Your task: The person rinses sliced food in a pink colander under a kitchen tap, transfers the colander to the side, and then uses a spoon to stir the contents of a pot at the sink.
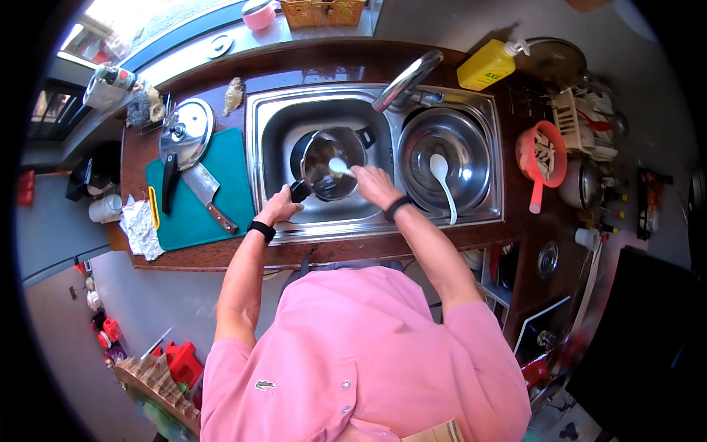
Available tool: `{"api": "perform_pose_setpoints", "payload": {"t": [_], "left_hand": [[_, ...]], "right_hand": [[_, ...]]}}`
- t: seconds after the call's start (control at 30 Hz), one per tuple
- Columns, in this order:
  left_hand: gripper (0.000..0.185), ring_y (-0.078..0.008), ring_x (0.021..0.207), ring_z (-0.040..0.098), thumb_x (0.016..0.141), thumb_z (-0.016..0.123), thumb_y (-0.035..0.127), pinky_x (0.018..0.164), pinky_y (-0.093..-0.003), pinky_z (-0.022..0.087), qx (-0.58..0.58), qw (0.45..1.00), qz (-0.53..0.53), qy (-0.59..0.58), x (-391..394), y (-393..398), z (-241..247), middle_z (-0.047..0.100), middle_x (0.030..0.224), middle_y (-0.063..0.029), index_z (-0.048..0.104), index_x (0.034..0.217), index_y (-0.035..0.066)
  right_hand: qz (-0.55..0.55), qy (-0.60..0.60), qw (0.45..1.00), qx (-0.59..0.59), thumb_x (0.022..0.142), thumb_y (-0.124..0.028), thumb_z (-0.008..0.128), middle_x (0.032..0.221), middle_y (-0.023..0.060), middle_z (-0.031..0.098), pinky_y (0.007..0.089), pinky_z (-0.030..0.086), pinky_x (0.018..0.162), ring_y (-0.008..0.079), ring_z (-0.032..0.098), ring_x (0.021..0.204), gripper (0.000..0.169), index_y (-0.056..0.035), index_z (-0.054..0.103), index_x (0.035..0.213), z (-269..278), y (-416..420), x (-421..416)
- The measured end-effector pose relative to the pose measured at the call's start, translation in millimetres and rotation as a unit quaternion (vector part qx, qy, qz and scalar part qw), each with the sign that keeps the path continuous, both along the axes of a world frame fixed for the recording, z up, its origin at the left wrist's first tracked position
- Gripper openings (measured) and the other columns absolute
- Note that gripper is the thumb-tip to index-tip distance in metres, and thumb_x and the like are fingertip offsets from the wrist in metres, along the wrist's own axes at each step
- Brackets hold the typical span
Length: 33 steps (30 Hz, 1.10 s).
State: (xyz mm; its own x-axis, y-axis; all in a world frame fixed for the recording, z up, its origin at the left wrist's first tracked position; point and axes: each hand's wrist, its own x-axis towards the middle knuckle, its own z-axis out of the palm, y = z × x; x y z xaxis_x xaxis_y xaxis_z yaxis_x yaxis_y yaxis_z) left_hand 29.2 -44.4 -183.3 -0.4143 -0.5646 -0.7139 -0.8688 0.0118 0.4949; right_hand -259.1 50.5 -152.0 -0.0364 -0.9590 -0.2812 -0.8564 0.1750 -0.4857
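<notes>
My left hand [280,206] grips the black handle [300,191] of a metal pot [338,194] that sits in the left sink basin [281,130]. A second, short black handle [365,137] is on the pot's far right side. In my right hand [376,185] is a white spoon [338,166], its bowl over the inside of the pot. What the pot contains is hard to make out. Beside it, a steel bowl [420,132] fills the right basin, and a white ladle-like spoon [442,174] rests in it with its handle over the front rim.
A cleaver [202,186] and a pot lid [190,124] lie on the green cutting board [226,160] at left. The faucet [409,77] arches between the basins. Yellow dish soap [486,66] stands behind. At right is a pink strainer [527,146] holding sliced food.
</notes>
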Motion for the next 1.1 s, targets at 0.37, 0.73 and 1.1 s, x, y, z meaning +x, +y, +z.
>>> {"api": "perform_pose_setpoints", "payload": {"t": [0.37,0.73,1.1], "left_hand": [[0.057,-0.0496,0.107,0.066,0.091,0.073,0.034,0.093,-0.0576,0.051,-0.087,0.994,-0.028,-0.055,-5,14,13,0.071,0.11,-0.0315,0.047,0.129,0.001],[0.052,-0.0467,0.088,0.071,0.093,0.069,0.034,0.077,-0.0563,0.056,-0.161,0.982,-0.066,-0.073,-20,21,22,0.073,0.092,-0.0273,0.047,0.13,0.004],[0.05,-0.0459,0.085,0.072,0.095,0.069,0.042,0.074,-0.055,0.057,-0.174,0.98,-0.059,-0.078,-18,22,14,0.073,0.089,-0.0276,0.049,0.117,0.003]], "right_hand": [[0.073,-0.23,0.951,0.192,0.099,-0.02,0.053,0.101,0.0246,0.075,0.0437,0.055,0.084,0.0347,0.074,0.096,0.034,-0.0044,0.074,0.119,-88,-38,23],[0.084,0.084,0.993,0.023,0.088,-0.014,0.059,0.083,0.0203,0.075,0.0464,0.06,0.069,0.0351,0.076,0.081,0.022,-0.0065,0.078,0.08,-66,-17,16],[0.108,0.057,0.991,0.059,0.085,-0.015,0.058,0.083,0.0242,0.074,0.0481,0.06,0.075,0.0396,0.075,0.082,0.022,-0.0031,0.077,0.082,-68,-17,26]]}}
